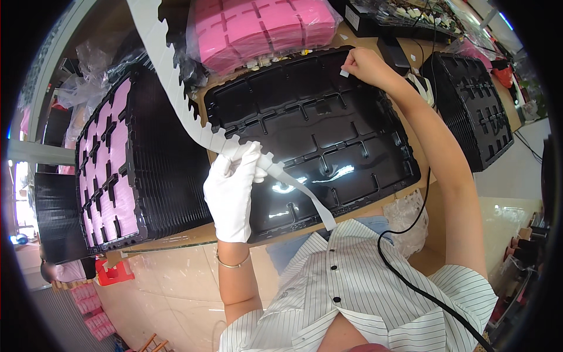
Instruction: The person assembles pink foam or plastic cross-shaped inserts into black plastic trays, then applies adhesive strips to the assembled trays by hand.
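My left hand (229,193), in a white glove, pinches a long white label strip (176,88). Small tabs stand off one edge of the strip, which rises past the upper left of the view. Its loose tail hangs below the hand toward my shirt. A black plastic tray (293,132) with moulded compartments lies flat in front of me. Over its far right corner, my bare right hand (363,66) has its fingers closed on a small white label (344,73). Whether that label touches the tray I cannot tell.
Left of the tray stands a tall stack of black trays (167,170) with a pink-lined face. Pink trays in clear plastic (264,29) sit behind. More black trays (475,111) stand at right. A black cable (404,276) crosses my shirt.
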A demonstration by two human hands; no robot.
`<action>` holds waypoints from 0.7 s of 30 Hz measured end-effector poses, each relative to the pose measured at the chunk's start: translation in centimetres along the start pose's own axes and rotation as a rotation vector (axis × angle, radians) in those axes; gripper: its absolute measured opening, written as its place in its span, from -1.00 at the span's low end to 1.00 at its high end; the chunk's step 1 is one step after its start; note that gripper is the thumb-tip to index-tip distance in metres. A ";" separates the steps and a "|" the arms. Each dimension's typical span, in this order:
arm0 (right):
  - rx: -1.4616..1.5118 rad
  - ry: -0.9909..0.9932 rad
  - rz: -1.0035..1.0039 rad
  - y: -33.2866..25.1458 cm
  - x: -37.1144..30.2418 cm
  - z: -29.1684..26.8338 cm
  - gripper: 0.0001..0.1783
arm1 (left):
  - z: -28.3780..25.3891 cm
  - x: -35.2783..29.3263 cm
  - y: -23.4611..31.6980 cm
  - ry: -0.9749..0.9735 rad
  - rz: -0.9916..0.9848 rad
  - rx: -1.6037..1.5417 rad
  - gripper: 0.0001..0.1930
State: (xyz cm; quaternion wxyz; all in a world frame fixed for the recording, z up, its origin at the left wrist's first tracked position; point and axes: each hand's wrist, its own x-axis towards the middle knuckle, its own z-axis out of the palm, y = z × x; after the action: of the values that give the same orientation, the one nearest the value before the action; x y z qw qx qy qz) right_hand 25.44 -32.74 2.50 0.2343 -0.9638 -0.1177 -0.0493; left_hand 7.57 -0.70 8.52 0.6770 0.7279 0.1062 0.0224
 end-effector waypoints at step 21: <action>0.235 0.081 -0.127 0.1 -2.7 0.3 -0.83 | -1.1 -1.1 -0.5 0.075 0.045 -0.036 -0.87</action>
State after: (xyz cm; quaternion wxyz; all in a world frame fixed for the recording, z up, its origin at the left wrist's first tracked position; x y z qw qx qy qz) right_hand 22.85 -33.28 1.82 0.3464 -0.9175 -0.1740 -0.0888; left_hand 6.23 0.20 8.21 0.6849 0.7164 0.1149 0.0668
